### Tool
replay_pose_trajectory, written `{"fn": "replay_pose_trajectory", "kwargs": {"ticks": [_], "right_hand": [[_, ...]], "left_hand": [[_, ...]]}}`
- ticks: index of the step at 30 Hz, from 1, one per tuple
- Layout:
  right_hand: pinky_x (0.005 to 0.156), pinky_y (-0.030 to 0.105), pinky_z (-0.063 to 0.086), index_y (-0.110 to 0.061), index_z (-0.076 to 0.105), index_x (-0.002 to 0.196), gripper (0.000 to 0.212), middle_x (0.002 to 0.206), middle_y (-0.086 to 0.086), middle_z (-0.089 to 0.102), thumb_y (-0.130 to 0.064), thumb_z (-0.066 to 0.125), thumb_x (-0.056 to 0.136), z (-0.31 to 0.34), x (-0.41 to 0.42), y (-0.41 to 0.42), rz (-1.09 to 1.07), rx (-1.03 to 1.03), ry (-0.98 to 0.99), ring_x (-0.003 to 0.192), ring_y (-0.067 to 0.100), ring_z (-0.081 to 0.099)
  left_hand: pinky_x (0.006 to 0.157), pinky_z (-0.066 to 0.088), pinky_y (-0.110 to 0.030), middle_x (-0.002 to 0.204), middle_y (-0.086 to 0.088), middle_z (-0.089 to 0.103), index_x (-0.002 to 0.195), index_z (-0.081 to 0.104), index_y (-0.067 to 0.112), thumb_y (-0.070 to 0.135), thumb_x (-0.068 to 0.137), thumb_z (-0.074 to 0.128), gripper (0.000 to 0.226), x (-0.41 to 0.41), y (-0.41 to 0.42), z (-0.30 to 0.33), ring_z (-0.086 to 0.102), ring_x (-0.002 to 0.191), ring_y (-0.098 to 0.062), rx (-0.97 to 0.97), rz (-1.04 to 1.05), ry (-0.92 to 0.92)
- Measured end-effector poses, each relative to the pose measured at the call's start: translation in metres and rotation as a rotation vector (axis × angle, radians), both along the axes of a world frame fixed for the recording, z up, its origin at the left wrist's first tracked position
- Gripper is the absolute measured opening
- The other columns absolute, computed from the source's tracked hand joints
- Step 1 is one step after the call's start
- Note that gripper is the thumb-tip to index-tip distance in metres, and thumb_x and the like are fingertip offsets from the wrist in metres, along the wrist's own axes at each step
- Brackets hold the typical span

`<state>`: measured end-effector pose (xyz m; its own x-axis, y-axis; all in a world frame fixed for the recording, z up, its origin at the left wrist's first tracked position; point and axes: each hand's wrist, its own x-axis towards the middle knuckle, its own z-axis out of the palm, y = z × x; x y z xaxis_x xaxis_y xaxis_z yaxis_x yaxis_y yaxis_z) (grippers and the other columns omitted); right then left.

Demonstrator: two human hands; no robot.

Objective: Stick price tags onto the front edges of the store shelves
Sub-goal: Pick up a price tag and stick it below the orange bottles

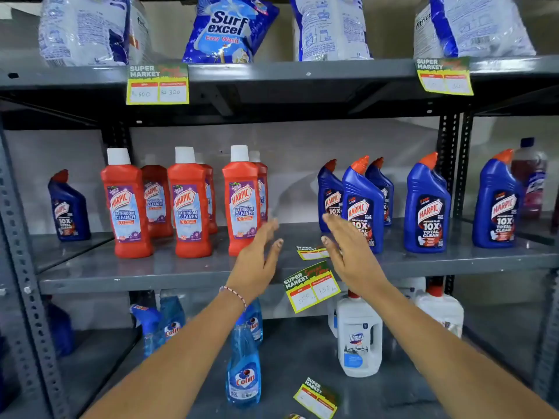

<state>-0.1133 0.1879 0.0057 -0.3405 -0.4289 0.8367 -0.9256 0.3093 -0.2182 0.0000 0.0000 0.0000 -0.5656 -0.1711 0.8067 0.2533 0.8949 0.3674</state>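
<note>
A yellow-and-green price tag [311, 287] hangs tilted on the front edge of the middle grey shelf [151, 282]. A loose price tag [311, 252] lies flat on that shelf, between my two hands. My left hand [260, 258] and my right hand [348, 255] hover over the shelf, fingers spread, holding nothing. Two more tags [157, 84] [444, 76] are stuck on the top shelf's front edge [302, 74]. Another loose tag [316, 397] lies on the bottom shelf.
Red Harpic bottles [187, 204] stand left of my hands and blue Harpic bottles [426, 204] to the right. Detergent bags [227, 28] fill the top shelf. Blue Colin sprays [243, 364] and a white Domex jug [360, 334] stand on the bottom shelf.
</note>
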Motion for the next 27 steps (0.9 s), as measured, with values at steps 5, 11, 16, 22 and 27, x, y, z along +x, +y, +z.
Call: {"fn": "replay_pose_trajectory", "kwargs": {"ticks": [5, 11, 16, 22, 27], "right_hand": [[0.087, 0.042, 0.050, -0.012, 0.068, 0.116, 0.029, 0.106, 0.005, 0.073, -0.024, 0.058, 0.092, -0.019, -0.004, -0.004, 0.070, 0.122, 0.039, 0.100, 0.023, 0.063], [0.083, 0.039, 0.049, -0.008, 0.075, 0.101, 0.026, 0.093, 0.010, 0.071, -0.019, 0.064, 0.081, -0.034, -0.009, -0.013, 0.081, 0.128, 0.049, 0.093, 0.023, 0.060], [0.078, 0.028, 0.045, -0.008, 0.076, 0.090, 0.013, 0.085, 0.008, 0.070, -0.006, 0.072, 0.078, -0.038, -0.007, -0.016, 0.108, 0.043, 0.033, 0.086, 0.011, 0.050], [0.077, 0.026, 0.046, -0.012, 0.077, 0.080, 0.014, 0.079, -0.004, 0.065, 0.001, 0.075, 0.076, -0.027, -0.001, -0.016, 0.150, 0.078, -0.221, 0.083, 0.011, 0.057], [0.074, 0.026, 0.053, -0.021, 0.077, 0.076, 0.017, 0.078, -0.006, 0.071, -0.004, 0.079, 0.074, -0.026, 0.020, -0.011, 0.222, 0.055, -0.480, 0.079, 0.010, 0.064]], "left_hand": [[0.074, 0.046, -0.022, 0.086, 0.003, 0.078, 0.091, 0.075, 0.017, 0.023, 0.084, 0.069, 0.011, -0.011, 0.011, -0.032, 0.063, 0.082, -0.008, -0.100, 0.003, 0.029], [0.083, 0.037, -0.016, 0.100, 0.005, 0.077, 0.094, 0.077, 0.017, 0.020, 0.079, 0.074, 0.016, -0.019, 0.005, -0.036, 0.061, 0.099, -0.002, -0.169, -0.028, 0.022], [0.083, 0.038, -0.018, 0.106, 0.005, 0.076, 0.098, 0.076, 0.019, 0.017, 0.078, 0.074, 0.020, -0.019, 0.001, -0.038, 0.062, 0.101, -0.002, -0.194, -0.035, 0.003], [0.089, 0.033, -0.011, 0.115, 0.008, 0.072, 0.100, 0.077, 0.023, 0.019, 0.079, 0.073, 0.022, -0.013, 0.000, -0.038, 0.057, 0.102, 0.000, -0.195, -0.071, -0.055], [0.099, 0.042, -0.018, 0.103, 0.009, 0.075, 0.089, 0.080, 0.020, 0.015, 0.076, 0.077, 0.013, 0.014, 0.003, -0.037, 0.062, 0.105, 0.002, 0.100, -0.140, -0.081]]}}
